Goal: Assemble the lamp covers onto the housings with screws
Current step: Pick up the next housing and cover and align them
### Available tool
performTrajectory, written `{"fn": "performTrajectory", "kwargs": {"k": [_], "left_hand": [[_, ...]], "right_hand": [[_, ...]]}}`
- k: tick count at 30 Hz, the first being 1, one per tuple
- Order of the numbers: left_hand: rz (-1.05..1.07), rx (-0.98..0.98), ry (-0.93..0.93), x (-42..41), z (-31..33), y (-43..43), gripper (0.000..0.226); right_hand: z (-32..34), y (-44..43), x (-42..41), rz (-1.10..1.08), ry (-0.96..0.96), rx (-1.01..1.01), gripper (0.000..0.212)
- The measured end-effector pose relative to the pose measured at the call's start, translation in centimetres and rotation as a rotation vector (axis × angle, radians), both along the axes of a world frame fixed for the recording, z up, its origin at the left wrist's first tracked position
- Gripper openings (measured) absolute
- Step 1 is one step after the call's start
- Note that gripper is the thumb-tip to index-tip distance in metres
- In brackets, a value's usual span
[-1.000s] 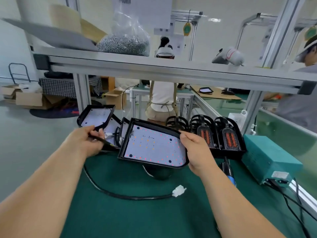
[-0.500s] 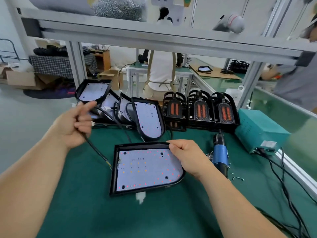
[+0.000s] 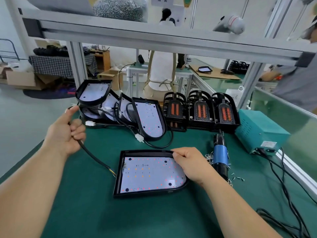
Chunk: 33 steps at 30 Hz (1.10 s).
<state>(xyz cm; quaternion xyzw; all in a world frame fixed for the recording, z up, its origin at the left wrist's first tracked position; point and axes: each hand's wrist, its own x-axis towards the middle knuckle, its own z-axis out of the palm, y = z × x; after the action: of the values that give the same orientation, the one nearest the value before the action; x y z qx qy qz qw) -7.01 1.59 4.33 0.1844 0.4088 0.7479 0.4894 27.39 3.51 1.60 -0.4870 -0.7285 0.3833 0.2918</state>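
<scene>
The lamp housing (image 3: 151, 172) lies flat on the green bench (image 3: 137, 217) with its white LED board facing up. Its long axis runs left to right, with the straight end to the left and the rounded end to the right. The right hand (image 3: 190, 164) lies palm down over the housing's right far corner, its forearm coming in from the lower right. Its fingers are curled, and thumb and forefinger pinch the far rim. A black cable (image 3: 92, 155) leaves the housing's left end, where coloured wire ends show, and rises to the left hand (image 3: 64, 133). That hand is held above the bench, left of and beyond the housing, fingers clenched round the cable and thumb sticking up. Just right of the housing an electric screwdriver (image 3: 220, 157) with a blue collar lies on the bench, with loose screws (image 3: 237, 178) scattered beside it. Beyond the housing more housings (image 3: 149, 121) lean against one another in a row, their cables and white plugs trailing in front. To their right stand three black covers (image 3: 199, 110) with orange inserts. Farther right of those sits a teal power box (image 3: 260, 133). On the shelf above, a clear bag of screws (image 3: 120, 7) rests.
</scene>
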Motion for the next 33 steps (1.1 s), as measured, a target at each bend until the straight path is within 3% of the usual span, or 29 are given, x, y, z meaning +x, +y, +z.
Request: {"fn": "performTrajectory", "kwargs": {"k": [4, 6, 8, 10, 11, 13, 15, 18, 24, 26, 29, 33], "left_hand": [[0.106, -0.057, -0.05, -0.6, -1.9, -0.7, 0.017], [0.205, -0.19, 0.09, -0.6, -2.1, -0.9, 0.018], [0.354, -0.452, 0.444, -0.2, -2.2, -1.2, 0.012], [0.46, -0.759, 0.908, 0.4, -2.3, -1.6, 0.054], [0.493, -0.807, 1.12, 1.3, -1.8, -1.9, 0.069], [0.453, -0.693, 1.457, 4.2, -0.6, -2.5, 0.078], [0.207, -0.415, 1.587, 8.4, -0.2, -3.1, 0.071], [-0.284, -0.196, 1.433, 13.9, -1.5, -4.5, 0.06], [-0.339, -0.216, 1.611, 14.7, -3.3, -4.8, 0.057], [-0.369, -0.162, 1.442, 14.3, -2.9, -4.9, 0.053], [-0.335, -0.101, 0.954, 13.5, -1.0, -5.4, 0.041], [-0.316, -0.117, 0.809, 13.4, -1.2, -5.3, 0.035]], "right_hand": [[-0.3, -0.3, 0.5, -0.027, -0.069, 0.005, 0.034], [-0.4, -0.4, 0.4, -0.044, -0.132, 0.027, 0.041], [-0.3, -0.6, 0.2, -0.049, -0.207, 0.067, 0.044], [-0.1, -0.7, 0.0, -0.046, -0.291, 0.124, 0.042], [0.0, -0.8, -0.1, -0.048, -0.337, 0.151, 0.042], [0.2, -0.7, -0.1, -0.045, -0.392, 0.184, 0.04], [0.4, -0.7, 0.0, -0.04, -0.387, 0.187, 0.037], [0.8, -0.8, 0.1, -0.028, -0.418, 0.185, 0.036], [1.7, -0.4, 1.1, 0.057, -0.52, 0.134, 0.031], [2.9, 0.5, 1.4, 0.067, -0.509, 0.122, 0.039], [5.1, 3.8, 1.4, -0.065, -0.301, 0.097, 0.05], [6.0, 9.5, 0.0, -0.249, -0.22, 0.109, 0.058]]}}
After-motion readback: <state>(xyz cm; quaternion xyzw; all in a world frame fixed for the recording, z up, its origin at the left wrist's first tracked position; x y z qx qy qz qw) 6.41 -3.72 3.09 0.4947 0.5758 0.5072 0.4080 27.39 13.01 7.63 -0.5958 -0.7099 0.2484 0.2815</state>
